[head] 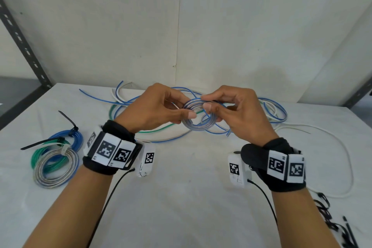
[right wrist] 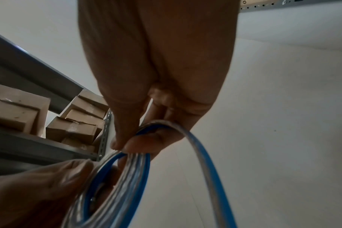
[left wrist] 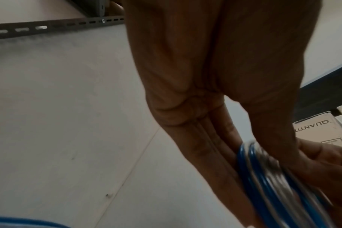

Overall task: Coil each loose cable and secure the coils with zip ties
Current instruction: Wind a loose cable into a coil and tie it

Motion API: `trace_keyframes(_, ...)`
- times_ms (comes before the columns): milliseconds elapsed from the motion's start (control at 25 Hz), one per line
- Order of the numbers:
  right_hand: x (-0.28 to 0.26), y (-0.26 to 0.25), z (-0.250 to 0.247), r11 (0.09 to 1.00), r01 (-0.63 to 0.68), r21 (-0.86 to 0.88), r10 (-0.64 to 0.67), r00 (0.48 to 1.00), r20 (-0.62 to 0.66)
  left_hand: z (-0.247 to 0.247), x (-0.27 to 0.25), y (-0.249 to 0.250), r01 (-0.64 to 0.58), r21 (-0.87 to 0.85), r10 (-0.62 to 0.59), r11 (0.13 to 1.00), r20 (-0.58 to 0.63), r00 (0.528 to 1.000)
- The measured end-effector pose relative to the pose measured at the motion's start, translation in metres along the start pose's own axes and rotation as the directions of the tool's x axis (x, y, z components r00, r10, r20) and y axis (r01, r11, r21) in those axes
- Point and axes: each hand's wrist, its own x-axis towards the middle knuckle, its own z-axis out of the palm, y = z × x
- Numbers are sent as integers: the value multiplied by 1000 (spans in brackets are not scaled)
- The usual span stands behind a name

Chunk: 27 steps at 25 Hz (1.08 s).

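Pinching the blue-and-clear coil (head: 198,116) at mid-frame above the bench (head: 181,197), the left hand (head: 159,106) clamps its left rim and the right hand (head: 233,106) its top, with the loose tail (head: 219,130) trailing lower right, nearer the right hand.

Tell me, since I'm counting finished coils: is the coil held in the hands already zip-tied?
No: the blue-and-clear coil pinched by the left hand and right hand shows no tie, and its tail hangs loose.
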Motion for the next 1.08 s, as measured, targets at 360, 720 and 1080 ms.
trace_keyframes(360, 0, -6, 3, 1000, 28, 10, -28, 999, -23, 4, 2, 0, -108, 4, 108, 994, -103, 989)
trace_keyframes(720, 0, -12, 1, 994, 69, 89, -59, 992, -115, 13, 2, 3, -189, -291, 172, 938, -85, 982)
trace_keyframes(1080, -1, -15, 7, 993, 71, 95, -62, 994, -95, 25, 5, 12, -72, -541, 37, 838, -75, 996)
